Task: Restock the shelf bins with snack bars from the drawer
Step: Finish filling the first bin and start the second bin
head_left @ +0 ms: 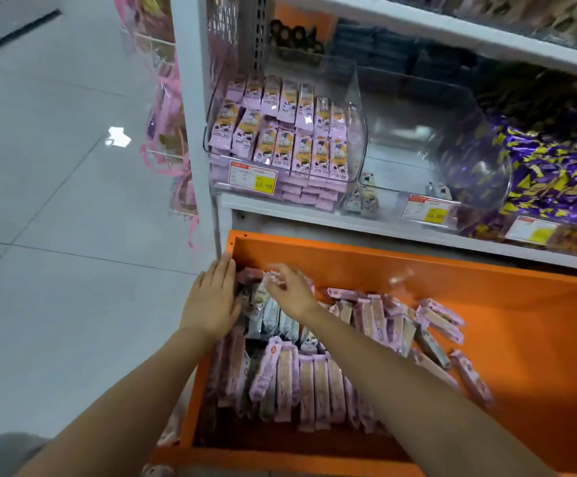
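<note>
The orange drawer (417, 266) is pulled out below the shelf and holds many pink-wrapped snack bars (314, 380) in rows, with loose ones to the right. My left hand (211, 301) lies flat with straight fingers against the left end of a bunch of grey and pink bars (269, 315) at the drawer's back left. My right hand (288, 290) reaches over that bunch with fingers curled on the top of the bars. On the shelf above, a clear bin (211, 132) is full of pink bars. The clear bin (435, 160) beside it holds only a few.
Purple and yellow wrapped sweets (555, 173) fill the bin at the right. Price tags (252, 179) hang on the bin fronts. Pink ribbons and packets (170, 132) hang on the shelf's left side. Pale tiled floor (56, 201) lies to the left.
</note>
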Action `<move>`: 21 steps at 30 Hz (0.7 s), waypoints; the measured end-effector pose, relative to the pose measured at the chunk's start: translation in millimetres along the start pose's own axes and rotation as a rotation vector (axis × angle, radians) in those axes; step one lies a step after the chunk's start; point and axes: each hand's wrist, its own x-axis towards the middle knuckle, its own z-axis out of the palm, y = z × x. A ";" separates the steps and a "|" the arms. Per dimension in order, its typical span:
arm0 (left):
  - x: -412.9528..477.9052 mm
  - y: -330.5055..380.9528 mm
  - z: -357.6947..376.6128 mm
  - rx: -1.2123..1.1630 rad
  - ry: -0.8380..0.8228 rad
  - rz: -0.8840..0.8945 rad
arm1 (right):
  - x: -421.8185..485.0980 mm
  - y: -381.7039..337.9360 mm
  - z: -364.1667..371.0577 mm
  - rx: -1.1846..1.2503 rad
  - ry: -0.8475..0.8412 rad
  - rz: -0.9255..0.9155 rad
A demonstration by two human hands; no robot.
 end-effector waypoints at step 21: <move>10.6 24.0 2.9 0.094 0.076 0.151 | -4.0 57.4 7.6 -0.046 0.133 0.034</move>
